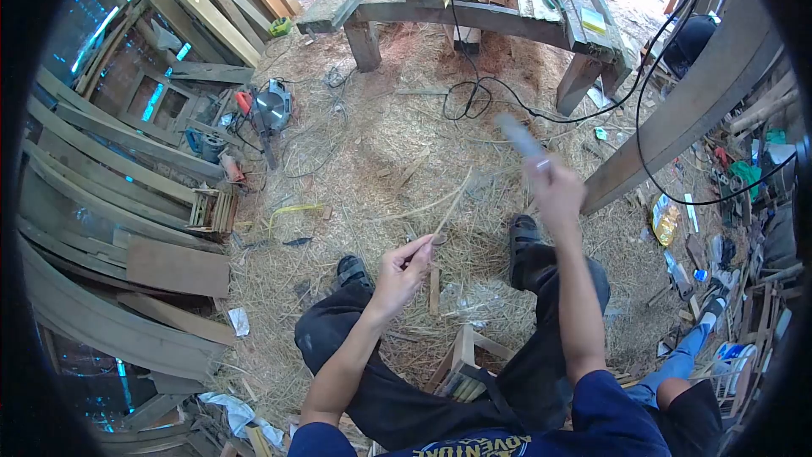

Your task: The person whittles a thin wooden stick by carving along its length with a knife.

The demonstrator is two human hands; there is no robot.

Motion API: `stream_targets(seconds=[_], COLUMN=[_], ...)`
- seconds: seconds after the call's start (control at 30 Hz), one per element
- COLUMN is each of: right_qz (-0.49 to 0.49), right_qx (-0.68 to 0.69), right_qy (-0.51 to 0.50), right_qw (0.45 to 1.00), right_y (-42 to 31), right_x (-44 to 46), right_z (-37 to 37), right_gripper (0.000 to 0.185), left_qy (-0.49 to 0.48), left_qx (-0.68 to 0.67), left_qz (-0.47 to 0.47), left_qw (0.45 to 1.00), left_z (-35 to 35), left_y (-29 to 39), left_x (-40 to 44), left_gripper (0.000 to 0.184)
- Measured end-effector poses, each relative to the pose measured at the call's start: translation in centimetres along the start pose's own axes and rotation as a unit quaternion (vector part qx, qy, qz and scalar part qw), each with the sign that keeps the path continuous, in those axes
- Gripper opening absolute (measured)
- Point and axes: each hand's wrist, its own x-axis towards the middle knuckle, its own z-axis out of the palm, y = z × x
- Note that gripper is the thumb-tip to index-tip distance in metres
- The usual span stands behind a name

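My left hand (pixel 401 278) is closed, pinching a thin pale strip (pixel 451 213) that looks like wood or bamboo. The strip points up and away from my fingers. Raised to the right, my right hand (pixel 558 193) is wrapped round the handle of a broad-bladed knife (pixel 520 137). The blade is smeared by motion and tilts up to the left, apart from the strip. Its handle is mostly hidden in my fist. Between my legs stands a small wooden stool or frame (pixel 463 360), partly covered by my clothing.
Ahead is a wooden workbench (pixel 457 13) with a black cable (pixel 575 118) trailing from it. A circular saw (pixel 272 110) and other power tools lie left. Planks (pixel 101 178) lean along the left side. A wooden post (pixel 677 118) slants at right, near another person's leg (pixel 681 360).
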Motion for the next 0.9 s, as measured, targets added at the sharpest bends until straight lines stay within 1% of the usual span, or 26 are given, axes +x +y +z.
stream_targets(seconds=[0.1, 0.2, 0.23, 0.27, 0.33, 0.37, 0.47, 0.5, 0.6, 0.63, 0.73, 0.83, 0.87, 0.9], right_qz=[0.028, -0.02, -0.062, -0.099, -0.106, -0.113, -0.094, -0.098, -0.057, -0.016, 0.035, 0.117, 0.142, 0.135], right_qx=[0.009, 0.055, 0.053, 0.05, 0.118, 0.153, 0.253, 0.278, 0.316, 0.356, 0.363, 0.414, 0.43, 0.417], right_qy=[0.036, -0.085, -0.089, -0.096, -0.17, -0.203, -0.222, -0.217, -0.278, -0.288, -0.242, -0.156, -0.127, -0.14], right_qw=[0.999, 0.995, 0.993, 0.989, 0.973, 0.961, 0.937, 0.931, 0.905, 0.889, 0.899, 0.889, 0.883, 0.888], right_y=[1.3, -1.2, -2.4, -3.4, -5.0, -5.9, -8.1, -8.4, -8.3, -8.5, -7.9, -6.9, -6.5, -6.1], right_x=[2.2, -1.5, -1.7, -2.0, -2.7, -2.9, -4.4, -4.5, -4.1, -4.2, -3.0, -1.7, -1.5, -1.5], right_z=[-3.7, -2.3, -1.5, -0.8, 0.2, 0.7, 1.3, 1.9, 2.6, 2.6, 2.4, 2.3, 2.2, 2.1], right_gripper=[0.031, 0.033, 0.034, 0.035, 0.037, 0.038, 0.037, 0.031, 0.025, 0.022, 0.029, 0.027, 0.026, 0.027], left_qy=[0.024, 0.041, 0.027, 0.037, 0.058, 0.038, 0.037, 0.022, -0.014, -0.019, -0.024, -0.042, -0.05, -0.059], left_qx=[-0.031, -0.112, -0.118, -0.112, -0.102, -0.079, -0.084, -0.075, -0.077, -0.085, -0.072, -0.034, -0.005, 0.023], left_qz=[-0.004, -0.04, -0.038, -0.031, -0.016, -0.002, 0.001, 0.005, -0.008, -0.001, -0.034, -0.03, -0.012, 0.005], left_qw=[0.999, 0.992, 0.992, 0.992, 0.993, 0.996, 0.996, 0.997, 0.997, 0.996, 0.997, 0.998, 0.999, 0.998], left_z=[-1.7, -1.9, -1.9, -1.5, -0.3, -0.2, 1.3, 1.5, 2.0, 2.1, 2.2, 1.7, 1.4, 1.2], left_y=[0.2, 0.3, 0.3, 0.4, 0.7, 0.7, 1.5, 1.4, 0.7, 0.6, 0.7, 0.0, -0.3, -0.6], left_x=[-0.5, 0.8, 1.0, 1.1, 1.3, 1.7, 1.8, 2.0, 2.6, 2.7, 2.7, 2.5, 2.6, 2.7], left_gripper=[0.034, 0.038, 0.04, 0.041, 0.042, 0.048, 0.053, 0.051, 0.046, 0.041, 0.039, 0.032, 0.033, 0.034])
